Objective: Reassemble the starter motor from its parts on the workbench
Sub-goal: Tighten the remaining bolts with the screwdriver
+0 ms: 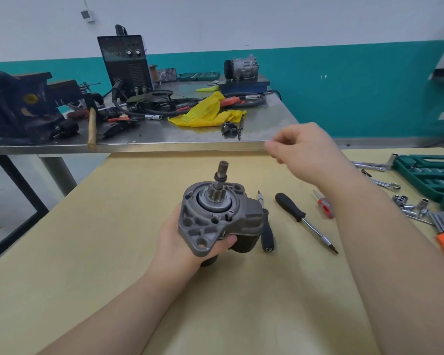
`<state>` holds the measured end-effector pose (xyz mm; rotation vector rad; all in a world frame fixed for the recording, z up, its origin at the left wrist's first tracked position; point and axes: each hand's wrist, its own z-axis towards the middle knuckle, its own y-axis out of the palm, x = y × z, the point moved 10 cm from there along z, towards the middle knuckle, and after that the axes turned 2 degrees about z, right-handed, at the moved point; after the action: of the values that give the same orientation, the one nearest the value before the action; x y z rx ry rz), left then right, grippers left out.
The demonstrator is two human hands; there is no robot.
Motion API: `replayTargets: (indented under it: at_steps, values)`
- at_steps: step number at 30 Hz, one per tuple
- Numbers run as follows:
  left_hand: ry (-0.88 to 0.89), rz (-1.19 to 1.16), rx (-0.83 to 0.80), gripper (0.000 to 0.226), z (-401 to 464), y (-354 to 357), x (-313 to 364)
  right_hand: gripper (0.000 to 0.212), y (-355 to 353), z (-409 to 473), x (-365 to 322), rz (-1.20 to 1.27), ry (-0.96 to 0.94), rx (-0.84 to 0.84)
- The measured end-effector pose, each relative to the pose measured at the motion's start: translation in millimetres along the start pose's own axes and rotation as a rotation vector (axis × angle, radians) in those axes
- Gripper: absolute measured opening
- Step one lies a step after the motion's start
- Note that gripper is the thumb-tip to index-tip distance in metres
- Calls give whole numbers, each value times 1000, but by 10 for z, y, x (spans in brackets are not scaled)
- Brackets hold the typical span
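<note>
From the head view, we see the left hand (180,242) at the centre of the frame, fingers wrapped round the starter motor (215,213), holding it upright above the tan table (100,252) with its geared shaft pointing up. The right hand (303,152) hovers in the upper right, fingers loosely curled and blurred; we cannot tell whether it pinches anything. Just right of the motor lie a black screwdriver (303,219) and a small red screwdriver (324,207). A green socket case (431,172) sits at the right edge.
</note>
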<state>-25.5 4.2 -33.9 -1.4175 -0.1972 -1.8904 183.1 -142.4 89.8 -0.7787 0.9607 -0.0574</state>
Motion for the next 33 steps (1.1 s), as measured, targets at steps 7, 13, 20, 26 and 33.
replayTargets:
  at_steps: [7,13,20,26,33]
  values:
    - [0,66,-32,63,20,125,-32,35,376,26,881,-522,287,-299]
    - [-19,-318,90,84,-25,-30,-83,31,513,-101,1109,-721,344,-495]
    - [-42,-287,146,74,-20,-88,-111,15,571,-156,1243,-558,386,-521]
    - [-56,-302,92,72,-56,-69,-107,12,338,18,553,279,246,-237]
    - [96,-183,73,56,-26,-56,94,17,-11,-434,-965,906,-280,-161]
